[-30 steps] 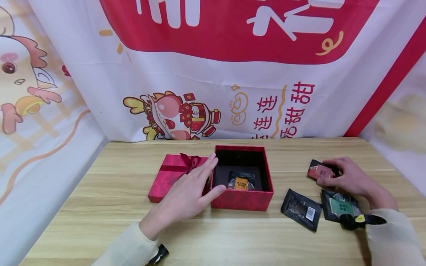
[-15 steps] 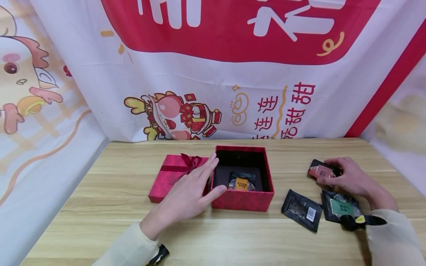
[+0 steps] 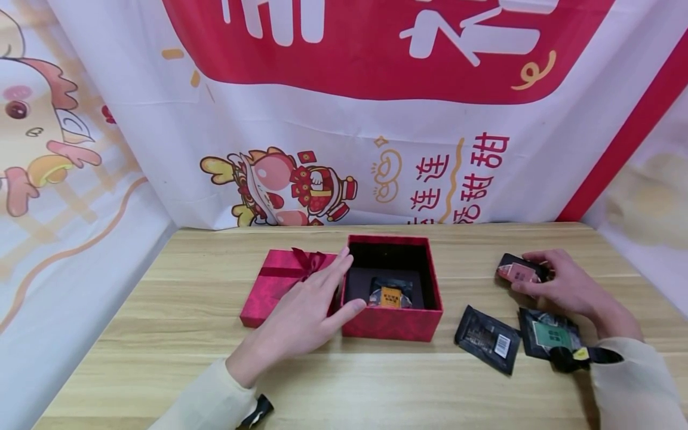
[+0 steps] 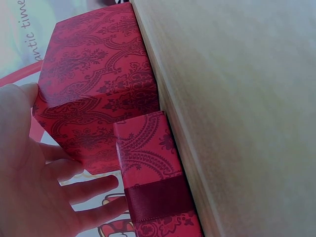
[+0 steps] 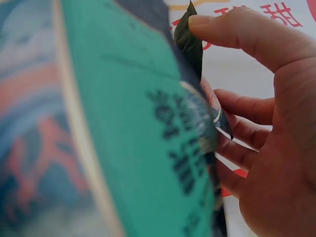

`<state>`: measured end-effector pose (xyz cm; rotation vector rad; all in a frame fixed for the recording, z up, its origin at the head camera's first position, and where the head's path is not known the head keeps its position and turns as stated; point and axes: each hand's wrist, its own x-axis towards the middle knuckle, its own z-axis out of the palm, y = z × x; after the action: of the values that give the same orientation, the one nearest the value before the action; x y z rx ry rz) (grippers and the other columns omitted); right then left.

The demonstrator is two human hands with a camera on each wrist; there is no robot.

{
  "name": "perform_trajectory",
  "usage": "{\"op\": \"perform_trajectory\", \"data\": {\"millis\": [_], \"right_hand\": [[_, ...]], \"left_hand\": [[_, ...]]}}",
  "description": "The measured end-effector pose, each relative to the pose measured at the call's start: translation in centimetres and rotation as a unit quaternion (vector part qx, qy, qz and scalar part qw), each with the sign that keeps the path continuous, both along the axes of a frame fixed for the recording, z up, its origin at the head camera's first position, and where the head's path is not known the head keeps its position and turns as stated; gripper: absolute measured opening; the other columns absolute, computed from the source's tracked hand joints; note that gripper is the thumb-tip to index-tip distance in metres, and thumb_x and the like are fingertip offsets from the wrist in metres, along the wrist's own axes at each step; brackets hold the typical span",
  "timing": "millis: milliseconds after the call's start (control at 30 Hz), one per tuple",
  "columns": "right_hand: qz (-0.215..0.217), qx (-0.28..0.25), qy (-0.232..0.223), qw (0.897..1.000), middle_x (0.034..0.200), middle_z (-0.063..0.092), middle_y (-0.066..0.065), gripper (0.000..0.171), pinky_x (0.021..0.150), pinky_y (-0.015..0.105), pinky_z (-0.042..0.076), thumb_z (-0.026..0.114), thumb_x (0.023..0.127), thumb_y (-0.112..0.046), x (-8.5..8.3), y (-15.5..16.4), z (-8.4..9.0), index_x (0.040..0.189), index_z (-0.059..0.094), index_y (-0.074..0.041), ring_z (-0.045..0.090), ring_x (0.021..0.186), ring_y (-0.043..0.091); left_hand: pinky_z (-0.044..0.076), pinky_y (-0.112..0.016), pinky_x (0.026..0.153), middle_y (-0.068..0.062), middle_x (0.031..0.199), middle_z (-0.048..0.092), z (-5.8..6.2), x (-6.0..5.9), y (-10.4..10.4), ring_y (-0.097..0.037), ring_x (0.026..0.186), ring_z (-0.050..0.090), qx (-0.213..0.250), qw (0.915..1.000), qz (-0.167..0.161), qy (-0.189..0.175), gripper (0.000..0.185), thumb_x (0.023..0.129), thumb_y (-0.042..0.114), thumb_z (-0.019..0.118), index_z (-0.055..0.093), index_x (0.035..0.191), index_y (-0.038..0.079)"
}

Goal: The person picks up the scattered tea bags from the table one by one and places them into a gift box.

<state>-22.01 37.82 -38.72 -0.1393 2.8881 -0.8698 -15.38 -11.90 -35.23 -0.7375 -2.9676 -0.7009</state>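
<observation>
The left hand (image 3: 301, 316) lay with straight, relaxed fingers against the left wall of the open square red patterned gift box (image 3: 392, 322), its thumb on the front corner and its fingers over the edge of the flat red patterned lid with a dark red ribbon bow (image 3: 274, 280), which sat just beside the box on the pale wooden table (image 3: 161, 322). Inside the box lay a small dark sachet with an orange label (image 3: 390, 294). Off to the right, the right hand (image 3: 564, 286) pinched a small dark sachet with a pink label (image 3: 517, 272) between thumb and fingers, near the table's right side. Near it lay a black sachet with a barcode (image 3: 488, 338) and a dark sachet with a green label (image 3: 548, 335).
</observation>
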Motion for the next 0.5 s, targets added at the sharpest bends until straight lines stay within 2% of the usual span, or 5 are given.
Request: {"op": "perform_trajectory", "data": {"millis": [267, 500], "right_hand": [[0.013, 0.001, 0.031, 0.999, 0.154, 0.034, 0.039, 0.09, 0.106, 0.08, 0.035, 0.08, 0.093, -0.045, 0.0, -1.1, 1.0, 0.155, 0.041, 0.007, 0.034, 0.135, 0.056], [0.029, -0.006, 0.064, 0.997, 0.151, 0.042, 0.034, 0.086, 0.105, 0.076, 0.04, 0.083, 0.09, -0.041, 0.1, -2.6, 2.6, 0.153, 0.046, 0.003, 0.041, 0.133, 0.053]], "left_hand": [[0.041, -0.056, 0.125, 0.014, 0.179, 0.012, 0.0, 0.0, 0.0, -0.019, 0.163, 0.032, -0.004, 1.0, 0.0, 0.003, 0.085, 0.103, 0.074, 0.042, 0.015, 0.172, 0.031], [0.041, -0.056, 0.125, 0.013, 0.179, 0.013, 0.0, 0.0, 0.0, -0.019, 0.163, 0.032, -0.002, 1.0, -0.001, 0.004, 0.085, 0.103, 0.074, 0.042, 0.015, 0.172, 0.031]]}}
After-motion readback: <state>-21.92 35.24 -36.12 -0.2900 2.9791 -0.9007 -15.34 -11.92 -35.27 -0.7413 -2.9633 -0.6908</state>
